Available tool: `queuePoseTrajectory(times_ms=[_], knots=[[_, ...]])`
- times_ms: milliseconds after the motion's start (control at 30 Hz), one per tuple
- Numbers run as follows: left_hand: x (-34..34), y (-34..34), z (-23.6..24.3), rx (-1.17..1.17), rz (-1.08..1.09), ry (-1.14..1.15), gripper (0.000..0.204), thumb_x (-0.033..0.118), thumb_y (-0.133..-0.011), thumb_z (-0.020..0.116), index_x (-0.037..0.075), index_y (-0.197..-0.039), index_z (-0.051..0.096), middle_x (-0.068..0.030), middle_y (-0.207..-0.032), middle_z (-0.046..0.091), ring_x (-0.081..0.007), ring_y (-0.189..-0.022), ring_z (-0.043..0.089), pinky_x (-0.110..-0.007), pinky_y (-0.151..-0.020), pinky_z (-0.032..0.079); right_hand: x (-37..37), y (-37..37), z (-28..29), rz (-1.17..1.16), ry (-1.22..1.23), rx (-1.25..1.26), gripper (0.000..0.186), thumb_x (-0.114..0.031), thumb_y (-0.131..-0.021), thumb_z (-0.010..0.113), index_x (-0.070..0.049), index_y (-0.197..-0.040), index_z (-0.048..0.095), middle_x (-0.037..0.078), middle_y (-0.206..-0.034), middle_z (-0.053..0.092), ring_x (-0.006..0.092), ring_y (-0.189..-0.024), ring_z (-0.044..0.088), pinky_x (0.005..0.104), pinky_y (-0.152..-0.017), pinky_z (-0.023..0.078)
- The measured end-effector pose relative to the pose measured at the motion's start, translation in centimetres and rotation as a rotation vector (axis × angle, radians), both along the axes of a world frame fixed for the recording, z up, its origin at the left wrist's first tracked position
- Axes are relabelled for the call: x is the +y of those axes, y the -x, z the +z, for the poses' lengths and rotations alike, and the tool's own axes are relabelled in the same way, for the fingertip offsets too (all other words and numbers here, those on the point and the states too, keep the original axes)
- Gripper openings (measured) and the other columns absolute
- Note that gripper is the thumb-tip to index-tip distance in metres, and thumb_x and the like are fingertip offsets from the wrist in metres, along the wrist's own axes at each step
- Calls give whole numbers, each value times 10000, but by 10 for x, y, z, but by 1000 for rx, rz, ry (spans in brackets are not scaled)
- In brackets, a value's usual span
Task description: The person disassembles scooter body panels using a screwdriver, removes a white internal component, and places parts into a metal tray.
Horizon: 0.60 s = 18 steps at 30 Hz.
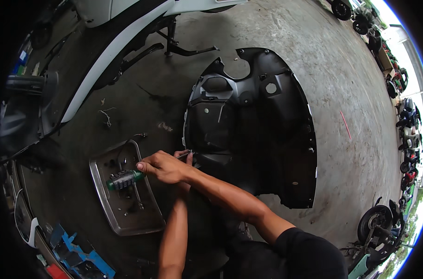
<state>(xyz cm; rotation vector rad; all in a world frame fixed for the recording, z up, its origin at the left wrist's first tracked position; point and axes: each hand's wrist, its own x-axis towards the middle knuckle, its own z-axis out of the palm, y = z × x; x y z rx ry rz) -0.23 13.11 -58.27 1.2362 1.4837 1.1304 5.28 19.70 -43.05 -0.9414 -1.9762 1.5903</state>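
A large black plastic scooter panel (272, 125) lies on the floor in front of me. At its left edge the fingertips of my left hand (189, 159) are closed; what they pinch is too small to make out, and the rest of that hand is mostly hidden. My right arm crosses over the left. My right hand (164, 167) is closed around a tool whose thin metal shaft (183, 155) points at the left fingertips. Beside it, over a metal tray (98, 195), is a green and clear cylindrical thing (125, 179).
The tray holds small fasteners and a metal hand tool (138, 196). A white scooter body (97, 69) with its stand stands at the upper left. Blue parts (81, 253) lie at the lower left. A red strip (345, 124) is on the concrete; motorcycles (379, 223) line the right.
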Motion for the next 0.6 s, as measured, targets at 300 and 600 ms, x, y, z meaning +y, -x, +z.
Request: queuePoseTrajectory(times_ms=[300, 600], knots=[[3, 1, -20, -98, -4, 13, 221, 146, -935, 709, 38, -1081, 582, -54, -1007, 665, -125, -936, 631, -269, -872, 501, -8, 14, -8, -209, 0, 82, 638, -610, -931, 572, 14, -841, 668, 175, -587, 529, 324, -570, 550, 453, -579, 403], [-1, -8, 6, -88, -6, 100, 220, 148, -943, 694, 45, -1098, 577, -49, -1019, 661, -118, -932, 632, -284, -870, 507, -16, 9, -12, -217, 6, 47, 678, -570, -997, 477, 39, -765, 664, 171, -604, 573, 329, -587, 574, 476, -622, 436]])
